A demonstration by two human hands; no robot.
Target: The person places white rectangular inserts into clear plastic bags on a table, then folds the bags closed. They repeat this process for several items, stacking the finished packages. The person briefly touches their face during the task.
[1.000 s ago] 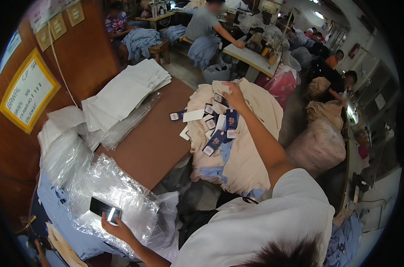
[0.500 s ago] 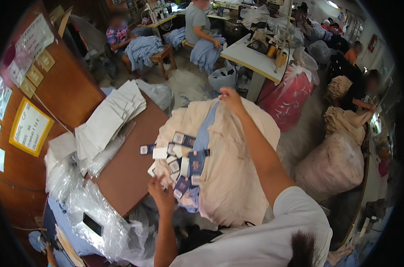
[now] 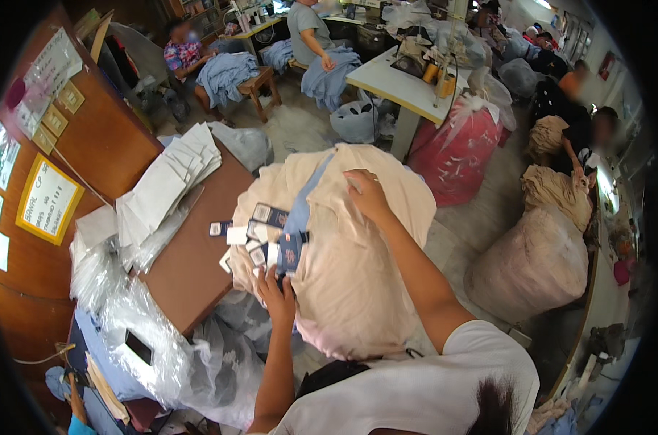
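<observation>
A big heap of beige garments (image 3: pixel 358 275) lies before me, with a light blue strip of cloth (image 3: pixel 313 188) running across its top. Dark blue and white hang tags (image 3: pixel 269 215) are clustered at its left side. My left hand (image 3: pixel 276 296) rests at the lower edge of these tags, fingers spread and pointing away from me. Over the far right part of the heap is my right hand (image 3: pixel 366 194), fingers apart and slightly bent, with nothing visible in them. Whether its fingertips touch the cloth I cannot tell.
Left of the heap stands a brown table (image 3: pixel 191 264) with white paper sheets (image 3: pixel 171 181) and clear plastic bags (image 3: pixel 137 319); a phone (image 3: pixel 138 346) lies on the plastic. A red sack (image 3: pixel 456 156) and a pale sack (image 3: pixel 535 264) stand right. Co-workers sit beyond, near a sewing table (image 3: pixel 398 90).
My right hand has come back from the heap's far edge, nearer to me, and its fingers have opened. My left hand has moved right, onto the tags' lower edge. The view has shifted slightly.
</observation>
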